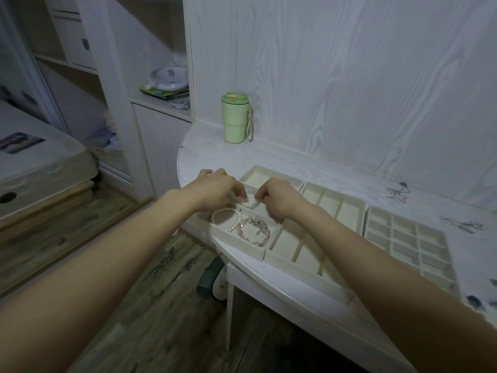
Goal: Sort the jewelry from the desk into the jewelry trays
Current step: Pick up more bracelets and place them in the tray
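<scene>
Hands — left hand (217,191), right hand (279,197) — pinching pale bracelet (251,205), over left tray (242,244)

Left hand (217,188): pinches pale bead bracelet (251,204) over left tray (242,247).
Right hand (279,196): pinches same bracelet.
Left tray contents: pearl bracelet (227,219), pink bracelet (254,230).
Desk (215,149): green cup (234,118).

Obscured and cut-off items, desk area

Pale bracelet (251,204): partly hidden under both hands' fingers. Loose jewelry (461,224) at 3 o'clock: blurred, type unclear. Blue item (474,301) at 4 o'clock: indistinct.
</scene>
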Tool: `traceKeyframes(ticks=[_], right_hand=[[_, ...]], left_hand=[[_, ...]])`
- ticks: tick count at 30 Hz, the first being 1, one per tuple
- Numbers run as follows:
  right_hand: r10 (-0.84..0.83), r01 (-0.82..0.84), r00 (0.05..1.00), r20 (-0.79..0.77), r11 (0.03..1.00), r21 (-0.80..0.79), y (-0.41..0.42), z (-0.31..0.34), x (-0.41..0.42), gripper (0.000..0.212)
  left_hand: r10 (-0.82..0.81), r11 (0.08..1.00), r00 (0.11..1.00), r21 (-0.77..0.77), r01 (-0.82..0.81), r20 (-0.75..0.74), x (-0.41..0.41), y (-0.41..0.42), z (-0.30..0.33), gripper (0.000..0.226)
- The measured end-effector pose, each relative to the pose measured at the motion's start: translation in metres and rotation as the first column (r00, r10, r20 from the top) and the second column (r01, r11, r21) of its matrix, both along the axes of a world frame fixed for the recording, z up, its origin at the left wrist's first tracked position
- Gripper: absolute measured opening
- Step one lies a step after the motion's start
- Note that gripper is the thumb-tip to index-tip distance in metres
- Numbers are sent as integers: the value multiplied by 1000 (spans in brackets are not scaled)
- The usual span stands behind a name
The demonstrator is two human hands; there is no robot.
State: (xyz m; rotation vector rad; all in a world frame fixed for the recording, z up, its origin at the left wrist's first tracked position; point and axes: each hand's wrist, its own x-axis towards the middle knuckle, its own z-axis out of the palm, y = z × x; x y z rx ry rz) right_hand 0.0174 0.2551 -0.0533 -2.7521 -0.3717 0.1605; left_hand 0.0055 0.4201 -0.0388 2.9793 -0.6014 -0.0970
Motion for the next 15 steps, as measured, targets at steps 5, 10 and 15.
traceKeyframes(ticks=[5,10,15], right_hand=[[15,-15,1000,-3,1000,-20,1,1,-5,33],[26,-26,1000,4,999,-34,4,3,-7,39],[29,-29,1000,2,998,-57,6,1,-8,42]], left_hand=[[-41,988,999,148,39,8,-3,-1,0,32],[-50,984,999,170,49,2,-4,-3,1,32],[-27,989,1000,142,29,-14,-6,-4,2,38]])
